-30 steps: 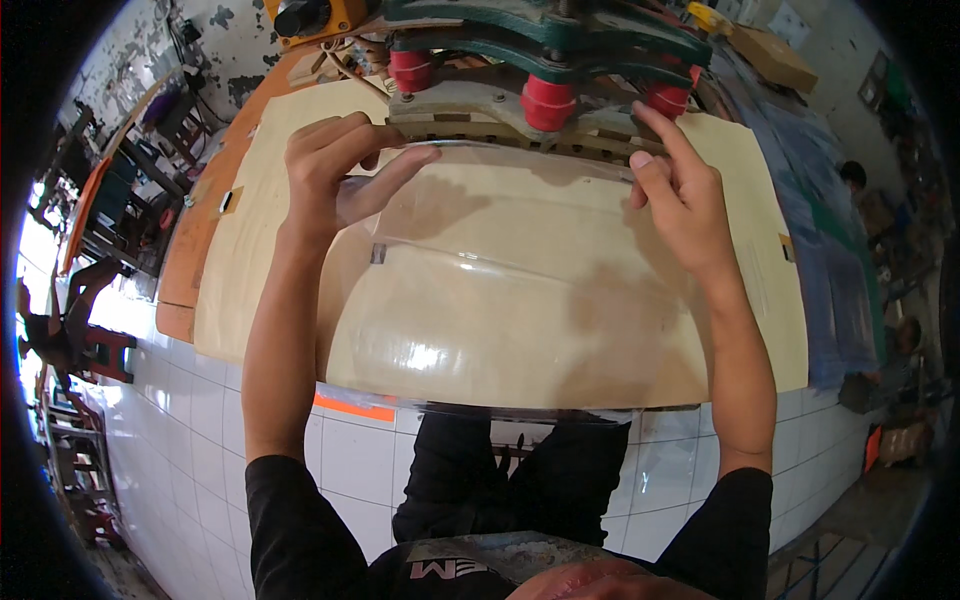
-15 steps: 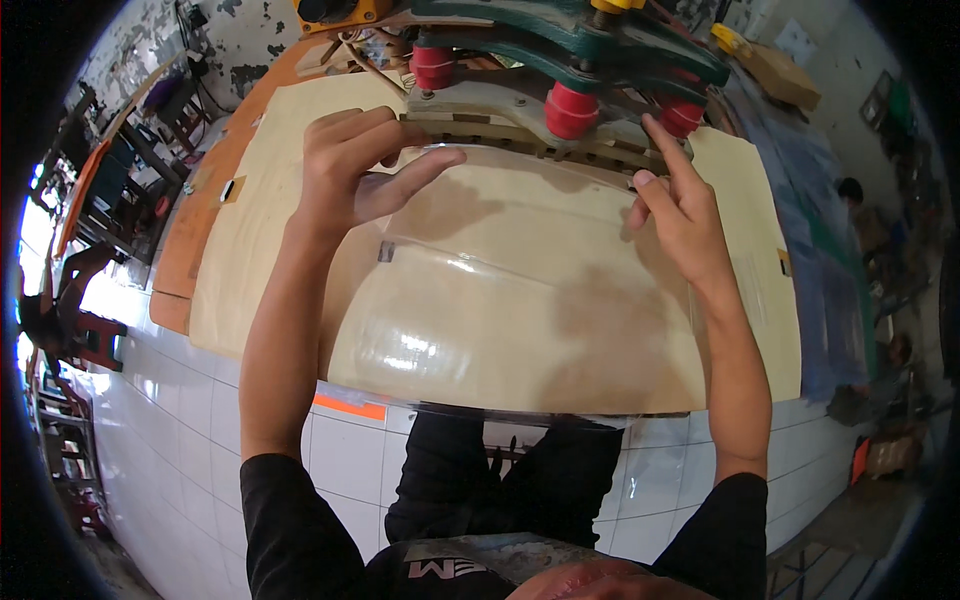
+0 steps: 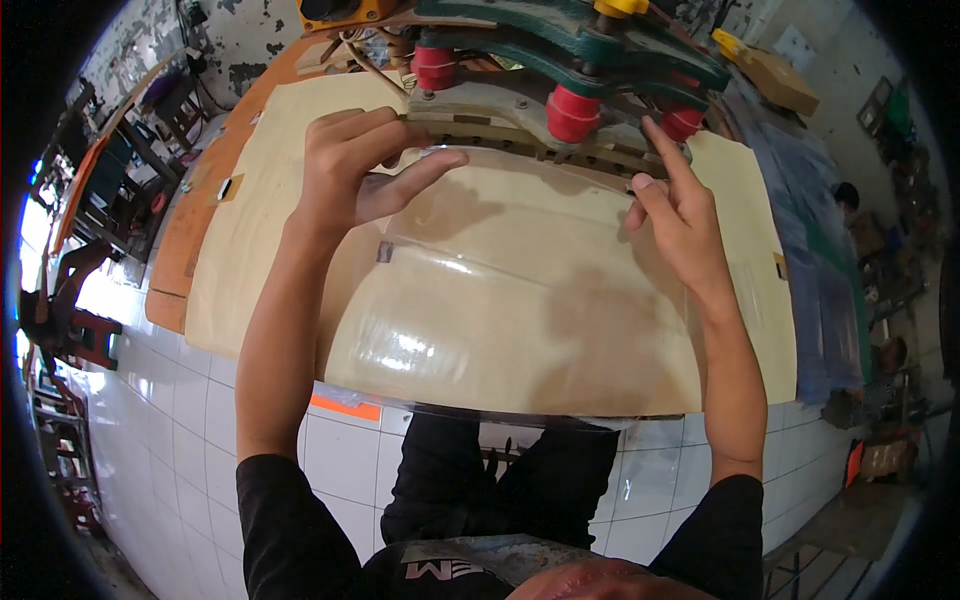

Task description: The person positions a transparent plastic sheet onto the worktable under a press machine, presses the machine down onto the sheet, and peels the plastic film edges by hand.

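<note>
A clear plastic sheet [image 3: 480,330] lies in front of me, its far edge along the long metal bar [image 3: 520,143] of a press. My left hand [image 3: 365,165] is at the bar's left end, fingers bent and thumb stretched out to the right, with a gap between them. My right hand [image 3: 675,205] is near the bar's right end. Its index finger points up against the bar, the thumb is apart, and the other fingers curl under. Neither hand visibly grips anything, though some fingertips are hidden. A small dark patch [image 3: 385,252] shows on the sheet.
Above the bar, the press has a green metal frame [image 3: 500,50] and red insulators [image 3: 573,115]. Cream board [image 3: 250,220] covers the orange-brown table [image 3: 170,300]. Bluish plastic sheets [image 3: 820,280] hang at the right. A red stool [image 3: 95,340] stands on the tiled floor at left.
The view has shifted very slightly. Both hands, the sheet and the press hold the same positions relative to each other.
</note>
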{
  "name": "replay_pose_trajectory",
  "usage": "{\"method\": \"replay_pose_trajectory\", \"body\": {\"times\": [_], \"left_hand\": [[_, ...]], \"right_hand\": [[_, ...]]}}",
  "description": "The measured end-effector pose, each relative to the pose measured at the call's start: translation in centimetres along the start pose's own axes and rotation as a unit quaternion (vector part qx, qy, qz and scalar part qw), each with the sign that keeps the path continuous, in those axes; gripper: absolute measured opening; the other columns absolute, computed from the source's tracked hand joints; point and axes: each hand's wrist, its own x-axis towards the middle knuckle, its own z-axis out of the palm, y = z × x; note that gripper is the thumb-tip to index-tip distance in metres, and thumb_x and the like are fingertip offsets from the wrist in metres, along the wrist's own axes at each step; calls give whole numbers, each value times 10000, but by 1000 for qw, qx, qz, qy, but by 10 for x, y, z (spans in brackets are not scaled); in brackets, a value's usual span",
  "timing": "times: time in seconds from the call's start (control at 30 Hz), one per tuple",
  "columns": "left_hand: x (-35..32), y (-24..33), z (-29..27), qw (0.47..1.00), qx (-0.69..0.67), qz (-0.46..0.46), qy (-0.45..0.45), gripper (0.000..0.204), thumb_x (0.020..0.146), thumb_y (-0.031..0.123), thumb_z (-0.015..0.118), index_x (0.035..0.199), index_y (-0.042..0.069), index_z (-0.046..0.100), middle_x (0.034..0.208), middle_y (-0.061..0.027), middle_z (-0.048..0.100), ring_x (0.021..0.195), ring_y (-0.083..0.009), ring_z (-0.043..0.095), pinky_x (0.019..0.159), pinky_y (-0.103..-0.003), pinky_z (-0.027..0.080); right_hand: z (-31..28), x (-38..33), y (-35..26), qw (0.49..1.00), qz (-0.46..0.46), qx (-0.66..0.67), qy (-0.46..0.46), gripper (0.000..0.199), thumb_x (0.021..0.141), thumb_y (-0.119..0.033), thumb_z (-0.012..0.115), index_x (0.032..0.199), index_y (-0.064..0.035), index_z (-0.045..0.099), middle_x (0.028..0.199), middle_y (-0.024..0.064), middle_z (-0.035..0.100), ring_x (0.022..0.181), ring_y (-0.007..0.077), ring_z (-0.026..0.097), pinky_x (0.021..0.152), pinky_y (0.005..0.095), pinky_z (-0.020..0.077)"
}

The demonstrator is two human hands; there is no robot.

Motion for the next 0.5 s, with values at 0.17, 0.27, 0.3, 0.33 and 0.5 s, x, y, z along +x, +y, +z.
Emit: {"method": "replay_pose_trajectory", "body": {"times": [0.17,0.27,0.3,0.33,0.5], "left_hand": [[2,0,0,1000,2,9,5,243,627,200,858,624,74,650,467,-6,453,397,-130,426,399,-265,310],[2,1,2,1000,-9,0,7,243,631,199,857,623,73,649,467,-7,452,397,-130,424,400,-267,310],[2,1,2,1000,-10,1,7,241,633,198,855,624,74,649,468,-8,454,398,-131,427,400,-266,312],[2,2,2,1000,-11,1,7,239,635,196,854,625,75,649,469,-9,456,399,-132,430,400,-265,313],[2,9,3,1000,-28,6,1,238,630,191,857,628,77,648,491,-10,494,403,-135,443,401,-264,318]], "right_hand": [[0,0,1,1000,-14,11,25,438,918,-142,546,1346,-63,497,600,12,561,564,81,527,575,246,435],[-2,-1,2,998,-51,5,27,318,910,-150,574,1211,-53,613,599,2,556,546,68,507,551,230,418],[-3,-2,3,996,-81,-18,21,278,896,-139,592,1157,-56,644,606,3,561,538,59,494,530,221,405],[-4,-2,2,993,-111,-41,15,240,882,-128,611,1102,-60,675,612,3,567,529,51,481,508,211,392],[1,-10,-14,984,-164,-74,-15,225,827,-97,662,1047,-76,704,694,29,639,511,54,461,453,212,360]]}}
